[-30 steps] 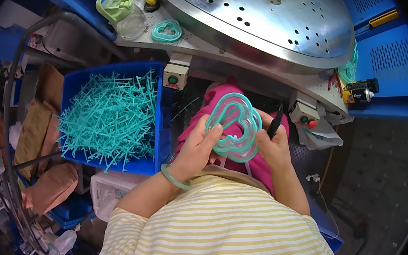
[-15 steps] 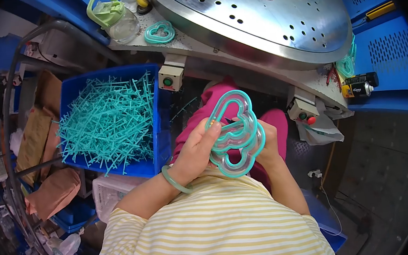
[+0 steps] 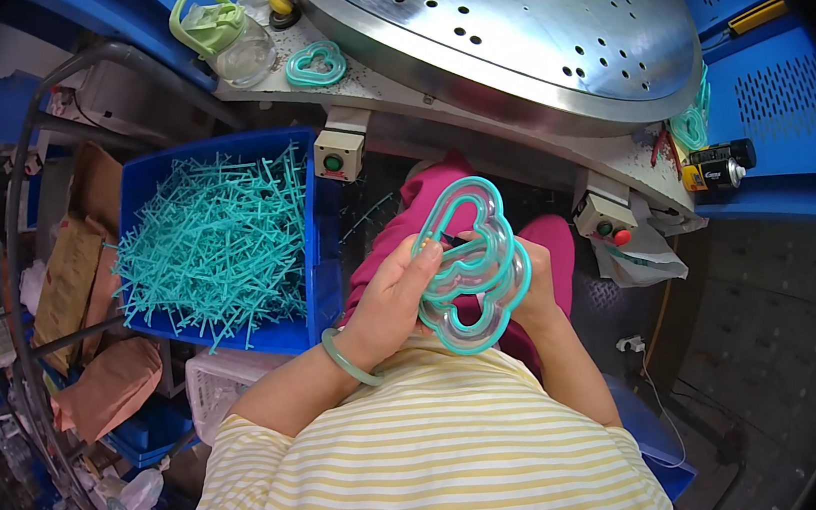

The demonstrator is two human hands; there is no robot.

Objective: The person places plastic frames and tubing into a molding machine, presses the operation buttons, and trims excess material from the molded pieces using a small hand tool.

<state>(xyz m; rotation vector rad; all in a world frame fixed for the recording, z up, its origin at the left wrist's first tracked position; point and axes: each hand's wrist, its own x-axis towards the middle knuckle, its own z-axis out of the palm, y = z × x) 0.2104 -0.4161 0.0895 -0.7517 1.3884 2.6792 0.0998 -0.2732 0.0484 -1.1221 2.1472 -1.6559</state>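
Observation:
Above my lap I hold clear, teal-edged cloud-shaped plastic pieces point(image 3: 496, 250), which overlap and are turned against each other. My left hand point(image 3: 397, 291) grips their left edge, thumb on top. At their right side, my right hand point(image 3: 535, 286) is closed around the edge, its fingers partly hidden behind the plastic. A dark tip shows between the hands; the rest of that tool is hidden. To the left, a blue bin point(image 3: 324, 254) holds a heap of thin teal plastic sticks point(image 3: 216, 247).
A round metal plate with holes point(image 3: 523, 30) tops the bench ahead. Near its left edge are a similar teal piece point(image 3: 315, 64) and a green-lidded bottle point(image 3: 239, 48). Button boxes point(image 3: 340, 152) hang below. Spray cans point(image 3: 715, 170) stand at the right.
The plastic pieces have been turned and fanned apart, with one outline now lower. My right hand has shifted behind their right edge, and the black tool it held is now mostly hidden.

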